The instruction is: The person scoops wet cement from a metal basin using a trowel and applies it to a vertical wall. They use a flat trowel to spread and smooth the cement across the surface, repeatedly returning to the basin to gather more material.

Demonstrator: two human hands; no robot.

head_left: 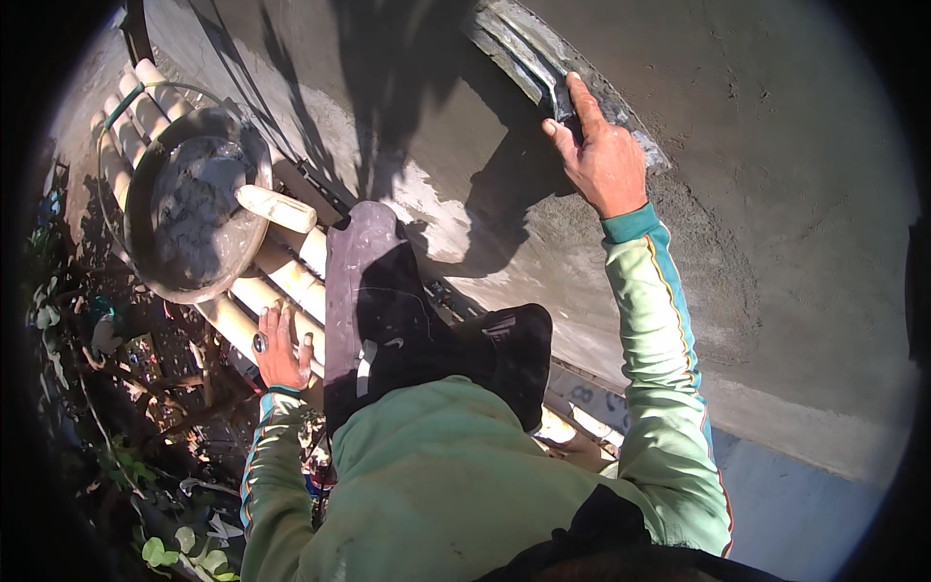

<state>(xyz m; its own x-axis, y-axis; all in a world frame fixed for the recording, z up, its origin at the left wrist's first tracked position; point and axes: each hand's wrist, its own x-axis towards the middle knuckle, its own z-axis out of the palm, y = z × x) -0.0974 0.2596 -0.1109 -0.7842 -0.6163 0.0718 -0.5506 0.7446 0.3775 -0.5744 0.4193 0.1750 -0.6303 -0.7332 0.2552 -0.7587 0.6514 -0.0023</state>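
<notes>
My right hand (pixel 611 163) grips a long plastering trowel (pixel 516 47), its index finger and thumb stretched along the tool. The blade lies against grey, wet-looking plaster on the wall (pixel 776 184). On the bamboo poles (pixel 294 285) to my left, my left hand (pixel 281 351) rests with fingers extended; it wears a ring with a dark stone. Beyond that hand stands a round bucket (pixel 259 225) with wet grey mortar (pixel 194 209) in it. A pale, rounded handle (pixel 276 208) projects over the bucket's near right rim; what it belongs to is hidden.
My bent knees in dark trousers (pixel 407 320) are between the bucket and the wall. Leafy plants (pixel 160 551) and tangled branches (pixel 160 383) lie below the platform on the left. A smooth bluish-grey strip (pixel 776 504) runs below the plaster at lower right.
</notes>
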